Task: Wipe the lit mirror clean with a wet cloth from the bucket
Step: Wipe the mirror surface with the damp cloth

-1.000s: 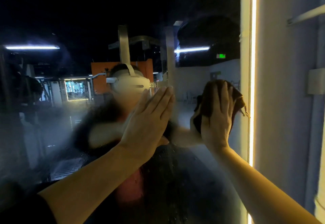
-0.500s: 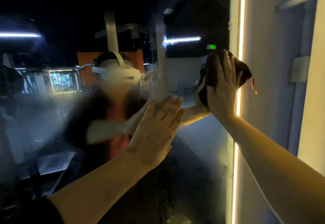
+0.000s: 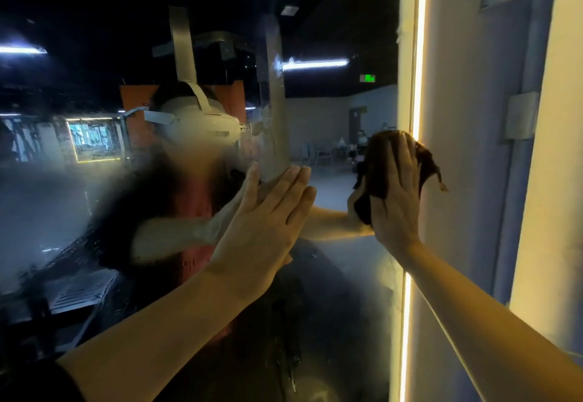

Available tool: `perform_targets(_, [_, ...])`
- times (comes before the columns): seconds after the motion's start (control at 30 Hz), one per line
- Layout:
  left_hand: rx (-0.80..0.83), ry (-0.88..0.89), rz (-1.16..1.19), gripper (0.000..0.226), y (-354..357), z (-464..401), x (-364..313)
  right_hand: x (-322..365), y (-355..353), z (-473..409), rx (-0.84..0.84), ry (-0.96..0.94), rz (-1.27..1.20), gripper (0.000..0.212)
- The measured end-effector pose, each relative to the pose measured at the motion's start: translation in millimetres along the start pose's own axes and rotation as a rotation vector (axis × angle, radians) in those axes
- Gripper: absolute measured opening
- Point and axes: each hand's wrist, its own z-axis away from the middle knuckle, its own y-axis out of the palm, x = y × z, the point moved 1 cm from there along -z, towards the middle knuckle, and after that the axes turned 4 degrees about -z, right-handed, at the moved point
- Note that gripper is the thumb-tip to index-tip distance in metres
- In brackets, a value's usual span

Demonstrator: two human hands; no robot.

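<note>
Right hand (image 3: 394,193) flat on a dark brown cloth (image 3: 424,161), fingers straight and spread, pressing it against the mirror (image 3: 331,291) at its right edge, roughly mid-height in view; cloth bunched under the palm, a loose corner hanging past the glowing light strip (image 3: 418,54) toward the wall (image 3: 467,180). Left hand (image 3: 268,218) open, fingers straight and together, palm flat on the glass just left of the cloth hand, holding nothing; likely bracing the body so the other arm can push hard. Flat-palm hold probably spreads pressure over more cloth. Glass looks streaky and wet lower centre and left, hazy patches there; judging by that, wiping is partway, plenty left. Room: right side is closed off by the strip and wall, so strokes can only go up, down or back left; left path is partly blocked by the bracing hand. Upper glass open. Bucket not in view. A pipe bracket (image 3: 520,116) sits on the wall, apart from the cloth.
</note>
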Motion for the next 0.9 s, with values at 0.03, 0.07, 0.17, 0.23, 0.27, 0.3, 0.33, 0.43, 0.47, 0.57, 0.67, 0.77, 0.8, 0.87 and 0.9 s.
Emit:
perform_targets(0.03, [-0.008, 0.001, 0.007, 0.102, 0.3, 0.1, -0.1, -1.9, -0.3, -6.6, -0.021, 0.003, -0.015, 0.045])
perform_targets(0.07, [-0.014, 0.007, 0.021, 0.099, 2.1, -0.4, 1.2, -3.1, -0.4, -9.3, -0.040, 0.015, -0.026, 0.045])
perform_targets(0.17, [-0.010, 0.012, 0.037, 0.093, 5.3, -1.0, 6.0, -3.4, -0.2, 9.4, -0.036, 0.030, -0.011, 0.046])
perform_targets(0.23, [-0.006, 0.013, 0.044, 0.093, 5.8, -0.7, 4.8, -3.6, -1.2, 37.9, -0.001, 0.059, -0.007, 0.050])
perform_targets(0.27, [-0.011, 0.003, 0.038, 0.095, 4.8, 0.0, 2.6, -2.8, -2.1, 52.5, 0.022, 0.073, -0.002, 0.050])
perform_targets(0.3, [-0.015, -0.005, 0.024, 0.098, 5.7, 0.7, 1.4, -0.9, -2.5, 64.6, 0.039, 0.077, 0.007, 0.050])
perform_targets(0.33, [-0.019, -0.010, 0.010, 0.099, 3.8, 1.2, 0.0, 0.3, -3.2, 72.0, 0.046, 0.078, 0.017, 0.050])
perform_targets(0.43, [-0.006, 0.002, 0.022, 0.093, 3.1, -0.3, 3.4, 4.1, -3.2, 59.1, 0.049, 0.080, -0.001, 0.051])
perform_targets(0.47, [0.010, 0.005, 0.032, 0.090, 4.2, -1.5, 6.2, 4.3, -1.8, 46.7, 0.039, 0.074, 0.000, 0.049])
perform_targets(0.57, [0.045, 0.014, 0.030, 0.088, 7.9, -3.8, 8.8, 1.0, 5.1, 11.0, -0.015, 0.106, 0.040, 0.053])
perform_targets(0.67, [0.024, 0.014, -0.001, 0.086, 2.3, -0.5, 2.1, 11.3, 8.0, 21.7, -0.032, 0.137, 0.031, 0.055])
perform_targets(0.77, [-0.059, -0.003, 0.050, 0.101, -11.2, 10.5, 0.4, 36.4, 9.1, 77.3, 0.092, 0.113, -0.005, 0.064])
perform_targets(0.8, [-0.097, -0.008, 0.080, 0.102, -14.6, 16.3, 2.6, 46.7, 7.5, 91.0, 0.145, 0.150, -0.055, 0.071])
perform_targets(0.87, [-0.147, -0.028, 0.108, 0.102, -16.0, 29.8, 10.1, 59.4, 5.2, 92.4, 0.207, 0.193, -0.141, 0.085])
perform_targets(0.9, [-0.156, -0.040, 0.102, 0.102, -16.4, 35.7, 15.1, 62.7, 6.2, 80.7, 0.207, 0.186, -0.158, 0.088])
